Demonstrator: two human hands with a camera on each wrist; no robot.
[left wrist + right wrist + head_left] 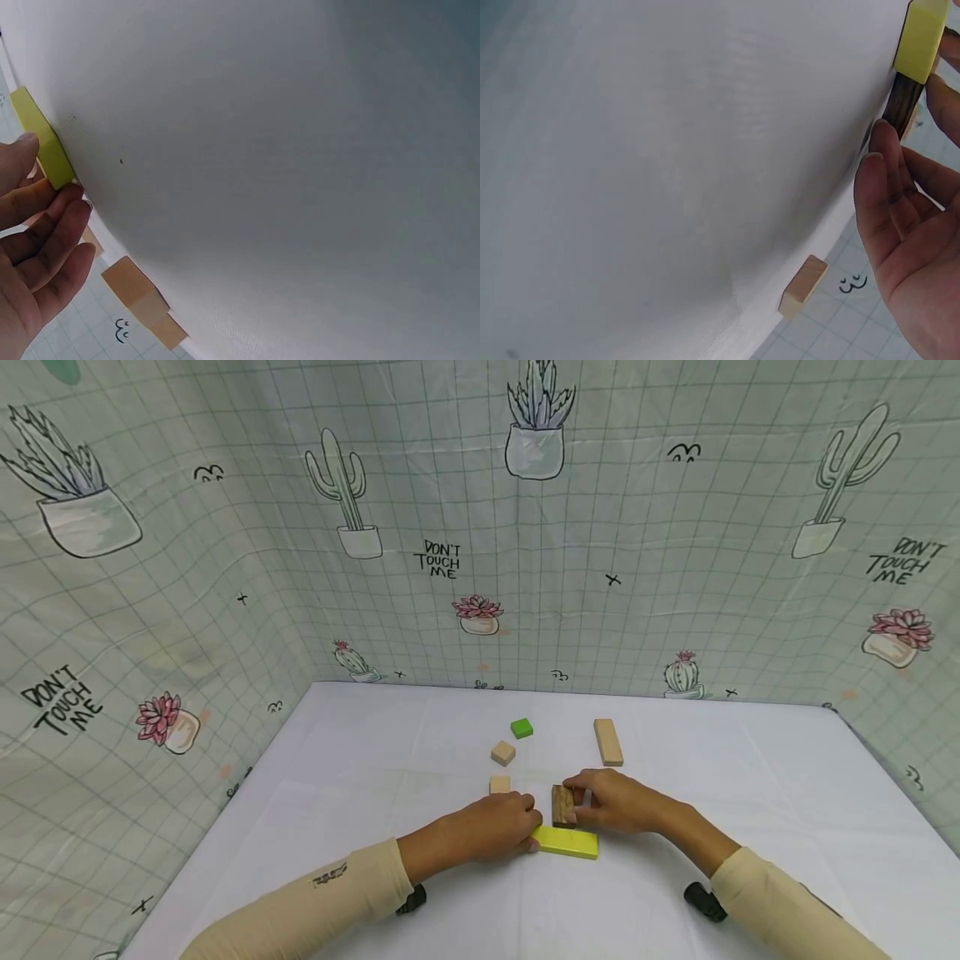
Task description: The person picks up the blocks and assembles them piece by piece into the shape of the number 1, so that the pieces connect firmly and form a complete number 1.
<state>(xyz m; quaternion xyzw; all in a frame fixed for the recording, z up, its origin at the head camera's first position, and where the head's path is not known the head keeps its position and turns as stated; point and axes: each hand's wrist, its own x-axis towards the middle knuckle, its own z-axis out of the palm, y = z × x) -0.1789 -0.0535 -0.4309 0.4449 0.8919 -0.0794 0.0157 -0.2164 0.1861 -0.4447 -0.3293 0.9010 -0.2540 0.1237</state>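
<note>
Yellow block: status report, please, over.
Left hand pinches yellow block. Right hand pinches dark block just beyond it. Green block farther back, not in the way.

White table [390, 752], green block [522, 728], pale blocks [608, 742], yellow block [567, 843], brown block [562, 806] apparently resting

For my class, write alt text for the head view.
The left hand grips a yellow block while the right hand holds a dark brown block behind it. Beyond, on the white table, lie a green block and three pale blocks.

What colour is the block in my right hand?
Dark brown, streaked like wood; the block shows best in the head view.
</note>
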